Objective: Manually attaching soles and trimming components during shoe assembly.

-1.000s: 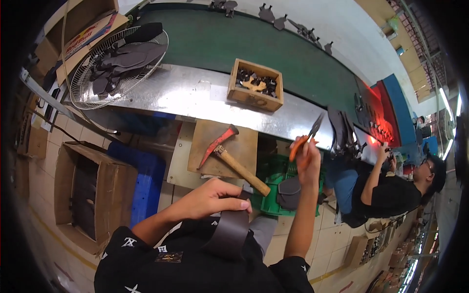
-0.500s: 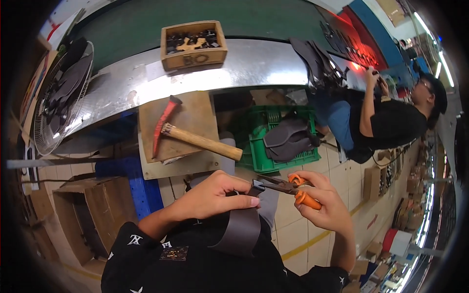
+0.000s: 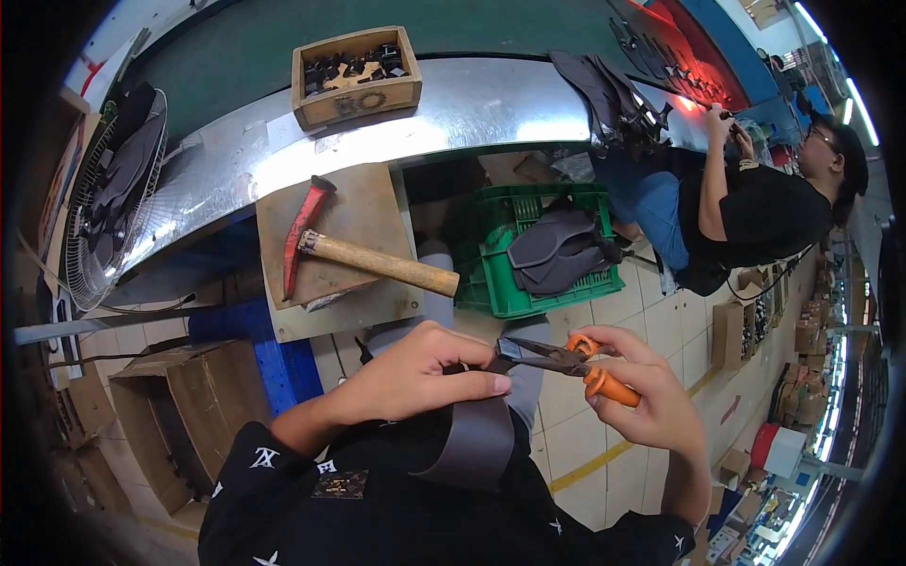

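My left hand pinches the upper end of a wide dark brown strap, which curves down in front of my black shirt. A small dark piece sits at that strap end, just past my fingertips. My right hand is closed round the orange handles of a pair of pliers. Their dark jaws point left and reach the small piece; whether they grip it I cannot make out. Ahead, a hammer with a red head and wooden handle lies on a worn block.
A wooden box of small black parts stands on the metal bench edge. Beyond the block, a green crate holds dark shaped pieces. A wire basket is at left, cardboard boxes below it. A co-worker sits at right.
The pliers and my right hand have shifted slightly right, and the strap end with them. Bench, box and hammer sit a little higher and further left in the view.
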`<state>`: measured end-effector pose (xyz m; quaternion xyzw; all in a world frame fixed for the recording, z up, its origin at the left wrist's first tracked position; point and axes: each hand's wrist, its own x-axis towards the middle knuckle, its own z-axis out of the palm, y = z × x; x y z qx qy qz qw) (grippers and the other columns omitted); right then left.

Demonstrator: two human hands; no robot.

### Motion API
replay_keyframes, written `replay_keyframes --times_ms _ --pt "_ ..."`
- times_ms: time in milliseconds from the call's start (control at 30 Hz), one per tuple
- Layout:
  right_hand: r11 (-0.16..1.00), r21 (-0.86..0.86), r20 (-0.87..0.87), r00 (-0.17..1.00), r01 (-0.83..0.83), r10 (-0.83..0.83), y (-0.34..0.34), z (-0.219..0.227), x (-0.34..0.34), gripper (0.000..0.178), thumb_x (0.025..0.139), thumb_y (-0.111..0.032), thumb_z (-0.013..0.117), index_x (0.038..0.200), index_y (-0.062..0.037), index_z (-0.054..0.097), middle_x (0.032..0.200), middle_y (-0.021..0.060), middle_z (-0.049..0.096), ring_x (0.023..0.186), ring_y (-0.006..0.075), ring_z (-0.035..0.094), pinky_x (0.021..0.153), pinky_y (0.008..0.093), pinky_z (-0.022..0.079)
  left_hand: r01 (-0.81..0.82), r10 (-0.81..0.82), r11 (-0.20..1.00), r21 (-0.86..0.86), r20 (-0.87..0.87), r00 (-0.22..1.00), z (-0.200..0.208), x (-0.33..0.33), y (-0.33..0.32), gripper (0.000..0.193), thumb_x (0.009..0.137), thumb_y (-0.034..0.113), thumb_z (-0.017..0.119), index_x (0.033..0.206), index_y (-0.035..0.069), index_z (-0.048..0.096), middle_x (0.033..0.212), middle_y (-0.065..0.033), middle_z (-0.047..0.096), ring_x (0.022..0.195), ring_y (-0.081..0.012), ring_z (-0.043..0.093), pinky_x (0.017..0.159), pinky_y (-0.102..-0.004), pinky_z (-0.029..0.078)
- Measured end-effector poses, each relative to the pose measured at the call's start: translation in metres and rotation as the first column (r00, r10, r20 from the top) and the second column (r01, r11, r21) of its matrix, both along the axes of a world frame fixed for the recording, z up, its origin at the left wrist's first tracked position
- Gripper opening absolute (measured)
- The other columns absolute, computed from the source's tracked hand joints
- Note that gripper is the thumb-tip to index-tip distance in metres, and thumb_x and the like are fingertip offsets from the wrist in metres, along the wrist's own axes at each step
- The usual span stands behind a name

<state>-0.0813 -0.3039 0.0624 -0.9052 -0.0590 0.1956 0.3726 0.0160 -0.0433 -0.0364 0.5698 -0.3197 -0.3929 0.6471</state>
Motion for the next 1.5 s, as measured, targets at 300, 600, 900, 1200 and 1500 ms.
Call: replay_keyframes --times_ms 300,600,900,1200,1500 --pt "1.000 0.015 0.042 0.999 0.009 -0.010 0.011 -0.001 0.005 0.023 0.075 -0.006 0.067 0.096 0.0008 0.068 0.125 0.0177 0.057 0.116 0.0350 0.055 0.100 0.0410 0.042 0.068 -0.067 0.992 0.102 -0.017 0.998 0.005 0.007 0.007 0.022 0.092 0.018 0.067 0.101 -0.001 0.074 0.093 -0.0126 0.073 0.086 -0.0197 0.069 0.077 -0.0295 0.050" --pt "1.000 -0.003 0.011 1.000 0.029 -0.029 0.021 0.000 0.006 0.022 0.075 -0.007 0.067 0.095 0.0028 0.067 0.119 0.0203 0.057 0.107 0.0363 0.058 0.093 0.0391 0.047 -0.050 0.050 0.998 -0.028 0.013 0.999 0.000 0.000 0.007 0.036 0.095 0.026 0.065 0.079 -0.005 0.058 0.067 -0.0111 0.046 0.060 -0.0167 0.044 0.056 -0.0334 0.034" --pt "0.997 -0.045 -0.078 0.995 0.066 -0.070 0.032 0.003 0.006 0.021 0.076 -0.007 0.064 0.090 0.0073 0.063 0.110 0.0233 0.058 0.098 0.0379 0.061 0.087 0.0394 0.051 -0.064 0.063 0.997 0.042 0.042 0.997 0.004 0.003 0.010 0.040 0.096 0.027 0.063 0.077 -0.007 0.053 0.068 -0.0118 0.042 0.059 -0.0194 0.041 0.056 -0.0364 0.032" --pt "0.986 -0.164 -0.070 0.996 0.034 -0.046 0.044 0.009 0.008 0.023 0.076 -0.009 0.066 0.093 0.0068 0.064 0.107 0.0218 0.058 0.096 0.0370 0.061 0.085 0.0400 0.052 -0.083 0.080 0.989 0.124 0.031 0.996 -0.003 -0.001 0.015 0.042 0.096 0.028 0.063 0.076 -0.008 0.053 0.066 -0.0116 0.040 0.059 -0.0187 0.040 0.056 -0.0368 0.032" --pt "0.979 0.204 -0.080 0.997 0.000 0.016 -0.002 -0.008 0.042 0.024 0.081 -0.010 0.066 0.100 0.0045 0.063 0.108 0.0169 0.058 0.099 0.0315 0.061 0.087 0.0342 0.049 -0.067 0.066 0.998 -0.015 -0.063 0.996 0.004 -0.005 0.027 0.039 0.095 0.026 0.064 0.075 -0.007 0.056 0.067 -0.0090 0.043 0.062 -0.0144 0.043 0.058 -0.0333 0.034"
